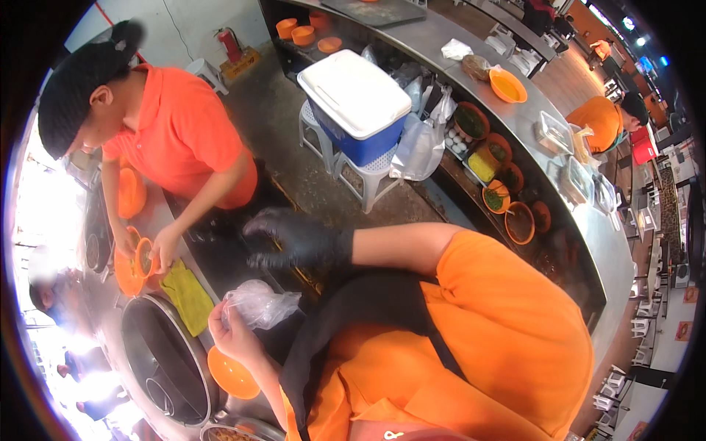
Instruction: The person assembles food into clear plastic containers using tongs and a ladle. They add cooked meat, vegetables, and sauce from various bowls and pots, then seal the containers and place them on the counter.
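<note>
My left hand (239, 332), bare, pinches a clear plastic bag (266, 307) by its side. The bag is crumpled and puffed out. Farther off, my right hand (298, 239) wears a black glove and hovers above the dark gap beside the counter. Its fingers are loosely curved and apart, slightly blurred, with nothing visible in them. Just below my left hand, an orange bowl (234, 373) rests on the metal counter. A large round steel pot (209, 367) stands next to that bowl, and a yellow-green cloth (187, 295) lies beyond it.
A co-worker in an orange shirt (187, 140) holds a small orange bowl (145, 257) at the counter's far left. A blue cooler with a white lid (357, 92) sits on plastic stools. Food bowls fill a shelf under the right counter (540, 132). A fire extinguisher (229, 45) stands behind.
</note>
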Demonstrator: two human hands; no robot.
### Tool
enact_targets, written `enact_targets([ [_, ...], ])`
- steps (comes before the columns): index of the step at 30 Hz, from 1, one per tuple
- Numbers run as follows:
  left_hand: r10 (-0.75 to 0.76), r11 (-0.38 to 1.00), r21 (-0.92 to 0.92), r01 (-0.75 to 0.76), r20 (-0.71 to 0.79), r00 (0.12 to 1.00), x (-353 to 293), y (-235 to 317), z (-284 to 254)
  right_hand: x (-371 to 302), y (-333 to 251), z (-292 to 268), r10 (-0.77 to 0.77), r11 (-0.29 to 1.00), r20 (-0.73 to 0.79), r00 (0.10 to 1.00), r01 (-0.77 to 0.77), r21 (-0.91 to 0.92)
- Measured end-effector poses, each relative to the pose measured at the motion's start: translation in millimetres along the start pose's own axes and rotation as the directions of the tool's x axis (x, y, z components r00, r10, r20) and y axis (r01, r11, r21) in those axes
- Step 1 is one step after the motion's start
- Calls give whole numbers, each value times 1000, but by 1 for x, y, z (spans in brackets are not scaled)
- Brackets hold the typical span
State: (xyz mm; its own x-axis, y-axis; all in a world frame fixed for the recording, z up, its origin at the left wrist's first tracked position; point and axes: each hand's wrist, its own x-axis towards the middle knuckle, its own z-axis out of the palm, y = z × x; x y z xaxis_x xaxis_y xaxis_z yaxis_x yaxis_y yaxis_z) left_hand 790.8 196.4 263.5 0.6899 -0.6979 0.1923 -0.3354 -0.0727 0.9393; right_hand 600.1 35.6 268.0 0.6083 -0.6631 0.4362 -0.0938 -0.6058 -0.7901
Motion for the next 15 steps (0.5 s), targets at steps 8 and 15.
enact_targets([
  [8, 55, 983, 178, -47, -41, 998, 24, 35, -39, 40, -32, 84, -88, 974, 238, 967, 34, 222],
  [15, -237, 737, -668, 102, -113, 965, 5, 27, -117, 110, -39, 154, -272, 924, 595, 756, 378, -58],
])
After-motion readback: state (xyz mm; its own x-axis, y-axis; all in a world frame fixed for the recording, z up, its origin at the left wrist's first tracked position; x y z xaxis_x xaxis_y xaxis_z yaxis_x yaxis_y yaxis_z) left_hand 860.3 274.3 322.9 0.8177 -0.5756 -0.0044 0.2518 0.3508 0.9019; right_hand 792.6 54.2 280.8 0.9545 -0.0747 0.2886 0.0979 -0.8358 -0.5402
